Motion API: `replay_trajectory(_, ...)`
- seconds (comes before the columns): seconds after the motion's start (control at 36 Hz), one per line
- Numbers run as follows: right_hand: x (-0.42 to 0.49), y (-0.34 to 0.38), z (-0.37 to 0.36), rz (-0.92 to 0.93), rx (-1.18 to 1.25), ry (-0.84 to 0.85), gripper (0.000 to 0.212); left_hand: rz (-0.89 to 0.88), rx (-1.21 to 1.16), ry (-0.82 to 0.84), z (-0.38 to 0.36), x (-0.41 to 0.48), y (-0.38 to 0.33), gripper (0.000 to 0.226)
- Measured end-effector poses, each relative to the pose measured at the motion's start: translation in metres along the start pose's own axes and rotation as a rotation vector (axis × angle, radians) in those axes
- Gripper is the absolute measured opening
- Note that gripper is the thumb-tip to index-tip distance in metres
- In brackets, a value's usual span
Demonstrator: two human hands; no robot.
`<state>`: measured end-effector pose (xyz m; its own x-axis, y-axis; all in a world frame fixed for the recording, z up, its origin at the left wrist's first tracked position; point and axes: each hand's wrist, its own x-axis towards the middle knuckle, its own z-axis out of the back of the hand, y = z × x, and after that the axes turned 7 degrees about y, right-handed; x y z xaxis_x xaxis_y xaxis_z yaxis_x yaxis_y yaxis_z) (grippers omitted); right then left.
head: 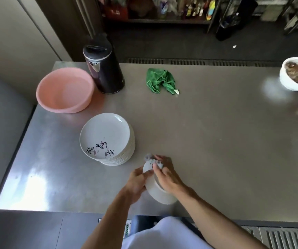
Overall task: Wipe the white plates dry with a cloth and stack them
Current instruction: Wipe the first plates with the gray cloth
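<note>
A stack of several white plates (108, 139) stands on the steel table (207, 141), the top one marked with black characters. Just right of it and nearer to me, I hold one white plate (158, 193) tilted on edge above the table. My left hand (136, 184) grips its left rim. My right hand (166, 175) presses a small grey cloth (152, 159) against the plate's upper edge, fingers curled round the cloth.
A pink basin (64, 89) and a black kettle (105, 69) stand at the back left. A crumpled green cloth (160, 80) lies at the back middle. A white bowl with brown contents (296, 76) sits at the far right edge.
</note>
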<state>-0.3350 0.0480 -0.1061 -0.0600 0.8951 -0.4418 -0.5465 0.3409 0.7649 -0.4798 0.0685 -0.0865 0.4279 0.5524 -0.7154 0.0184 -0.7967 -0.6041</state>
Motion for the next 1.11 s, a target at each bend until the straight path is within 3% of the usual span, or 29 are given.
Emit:
replay_trajectory(0.08,0.003,-0.02,0.005,0.195,-0.222,0.096,0.055,0.027,-0.028,-0.034,0.003,0.006,0.005,0.027)
replay_trajectory(0.19,0.012,-0.034,0.02,-0.154,-0.13,-0.102,0.051,0.043,-0.106,-0.065,0.0,0.008,0.018,0.033)
replay_trajectory(0.31,0.004,-0.039,0.014,0.425,-0.401,0.1,0.052,-0.01,-0.146,-0.03,-0.009,0.012,0.023,0.036)
replay_trajectory(0.33,0.006,-0.039,0.015,0.422,-0.434,0.067,0.049,-0.016,-0.151,-0.037,-0.011,0.014,0.023,0.035)
replay_trajectory(0.42,0.015,-0.031,0.015,0.059,-0.364,-0.168,0.048,-0.016,-0.12,-0.023,-0.018,0.017,0.023,0.031)
replay_trajectory(0.44,0.015,-0.026,0.014,0.073,-0.38,-0.157,0.051,-0.023,-0.125,-0.017,-0.02,0.018,0.024,0.031)
replay_trajectory(0.53,0.011,-0.032,0.013,0.432,-0.417,-0.025,0.047,-0.046,-0.154,-0.03,-0.021,0.019,0.022,0.032)
replay_trajectory(0.56,0.01,-0.034,0.016,0.445,-0.43,-0.011,0.047,-0.046,-0.159,-0.04,-0.021,0.019,0.021,0.031)
replay_trajectory(0.58,0.011,-0.036,0.019,0.366,-0.409,-0.034,0.049,-0.043,-0.157,-0.051,-0.022,0.019,0.02,0.03)
replay_trajectory(0.67,0.018,-0.033,0.034,-0.136,-0.165,-0.211,0.054,-0.025,-0.168,-0.11,-0.026,0.02,0.017,0.031)
replay_trajectory(0.69,0.02,-0.032,0.038,-0.227,-0.082,-0.234,0.052,-0.033,-0.197,-0.12,-0.026,0.02,0.018,0.033)
replay_trajectory(0.81,0.01,-0.029,0.042,-0.325,0.069,-0.068,0.058,0.0,-0.246,-0.024,-0.019,0.009,0.014,0.048)
replay_trajectory(0.86,0.001,-0.027,0.04,-0.267,0.011,-0.025,0.059,0.056,-0.204,-0.007,-0.013,0.006,0.01,0.044)
replay_trajectory(0.92,-0.004,-0.023,0.034,-0.018,-0.065,-0.039,0.05,0.059,-0.132,0.006,-0.01,0.007,0.01,0.032)
replay_trajectory(0.97,-0.006,-0.021,0.025,0.207,-0.166,0.082,0.048,0.042,-0.077,0.035,-0.011,0.007,0.01,0.028)
replay_trajectory(1.03,-0.005,-0.023,0.021,0.289,-0.258,0.17,0.048,0.041,-0.066,0.038,-0.011,0.005,0.013,0.027)
replay_trajectory(1.08,0.002,-0.028,0.022,0.319,-0.331,0.08,0.045,0.044,-0.061,0.01,-0.009,0.004,0.016,0.029)
replay_trajectory(1.11,0.005,-0.03,0.025,0.229,-0.314,-0.003,0.045,0.048,-0.058,-0.003,-0.009,0.003,0.016,0.031)
